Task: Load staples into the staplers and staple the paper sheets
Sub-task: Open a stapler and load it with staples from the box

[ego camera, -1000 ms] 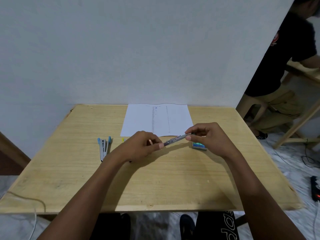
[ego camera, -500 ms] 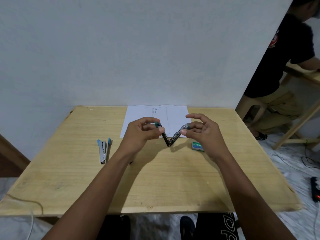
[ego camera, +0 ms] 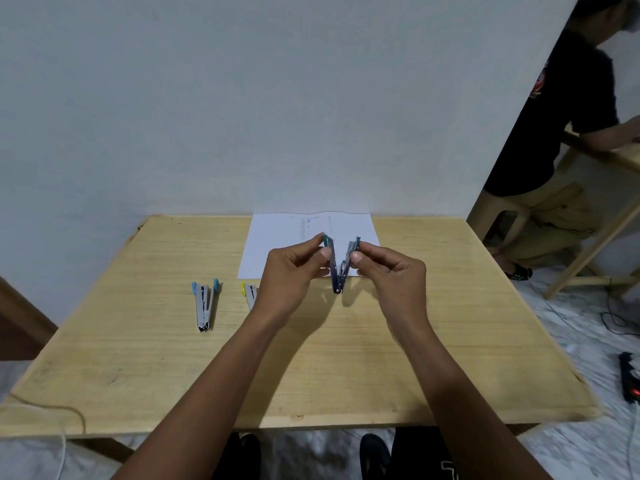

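Both hands pinch one stapler [ego camera: 337, 268], hinged open in a V: left hand [ego camera: 291, 275] and right hand [ego camera: 391, 277] each with fingers closed on an arm. Paper [ego camera: 277, 244] lies at the bench's [ego camera: 138, 358] far edge.

Printed lines on the paper sheets [ego camera: 277, 244] — too small to read.

Green-tipped stapler [ego camera: 337, 268] between the fingers [ego camera: 325, 252]; left of them, blue-tipped [ego camera: 205, 304] and yellow-tipped [ego camera: 250, 293] staplers; white paper [ego camera: 277, 244], pale wood surface [ego camera: 450, 341]

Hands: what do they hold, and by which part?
A green-tipped stapler, opened in a V: left hand pinches one arm's tip, right hand the other's.
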